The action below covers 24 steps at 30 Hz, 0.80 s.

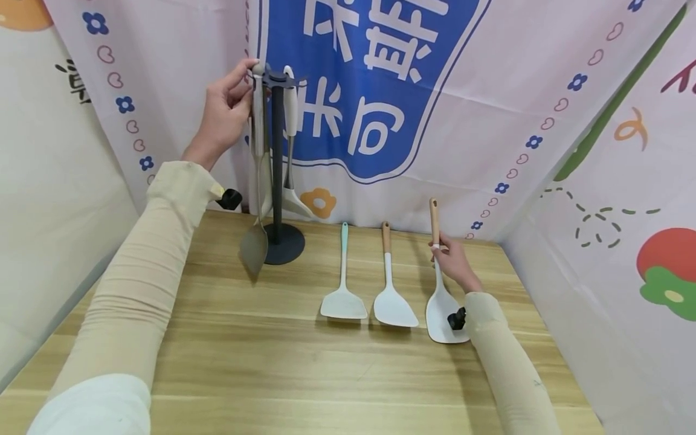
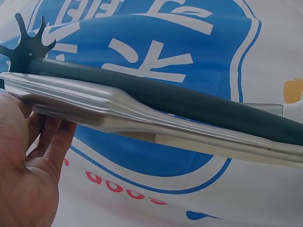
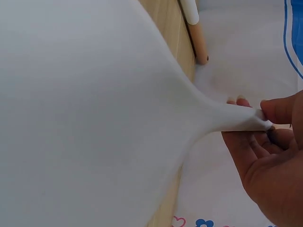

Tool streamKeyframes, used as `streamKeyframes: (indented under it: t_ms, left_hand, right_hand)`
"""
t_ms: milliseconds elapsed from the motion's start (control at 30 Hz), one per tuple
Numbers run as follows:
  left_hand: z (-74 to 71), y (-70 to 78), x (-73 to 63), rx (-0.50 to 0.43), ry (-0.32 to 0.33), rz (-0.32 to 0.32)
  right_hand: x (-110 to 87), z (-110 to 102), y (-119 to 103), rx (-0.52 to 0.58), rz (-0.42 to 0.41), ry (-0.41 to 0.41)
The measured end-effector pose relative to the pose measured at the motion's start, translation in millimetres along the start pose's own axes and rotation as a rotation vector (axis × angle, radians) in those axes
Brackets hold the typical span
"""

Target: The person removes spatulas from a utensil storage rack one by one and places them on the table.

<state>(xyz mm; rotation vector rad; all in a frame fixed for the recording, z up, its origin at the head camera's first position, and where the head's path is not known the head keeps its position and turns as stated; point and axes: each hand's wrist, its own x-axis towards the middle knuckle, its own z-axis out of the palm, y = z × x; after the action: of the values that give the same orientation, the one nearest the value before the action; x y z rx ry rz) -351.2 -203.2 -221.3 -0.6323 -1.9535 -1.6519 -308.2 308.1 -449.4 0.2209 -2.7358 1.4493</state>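
My left fingers (image 1: 239, 72) pinch the steel turner (image 1: 254, 246) high on its handle, up by the black stand (image 1: 277, 157); my right fingers (image 3: 240, 150) grip the white spatula (image 1: 439, 314) where wood meets white, right of a second wooden-handled spatula (image 1: 393, 309)!

I could read white Chinese characters on the blue panel (image 1: 353, 78) of the backdrop cloth (image 1: 467, 145): 米 (image 1: 321, 107) and 可 (image 1: 375, 127), set at a slant. Two more characters stood above them, upper ones cropped, so I couldn't confirm either. My left wrist view repeated 米 on the same blue. Red lettering (image 2: 125, 189) ran below the panel there, word unclear. Left wall had a dark character (image 1: 76, 80), illegible to me. Right wall showed red strokes (image 1: 679, 78), cut by the frame.
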Motion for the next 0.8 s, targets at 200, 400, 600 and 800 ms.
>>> streamKeyframes:
  t_ms: [200,400,600,800]
  left_hand:
    - [0.6,6.5,-3.0,0.015,0.002,-0.018]
    - [1.4,7.0,-2.6,-0.004,-0.003,-0.033]
    - [2.4,7.2,-2.2,-0.011,0.001,-0.03]
    - [2.5,8.1,-3.1,-0.006,-0.002,-0.039]
  right_hand:
    - [2.8,3.9,1.6,-0.032,0.027,-0.018]
    - [4.4,6.6,3.0,-0.03,0.048,-0.017]
    - [5.5,8.5,7.0,-0.026,0.057,-0.029]
    - [8.1,7.7,9.3,-0.077,0.067,-0.036]
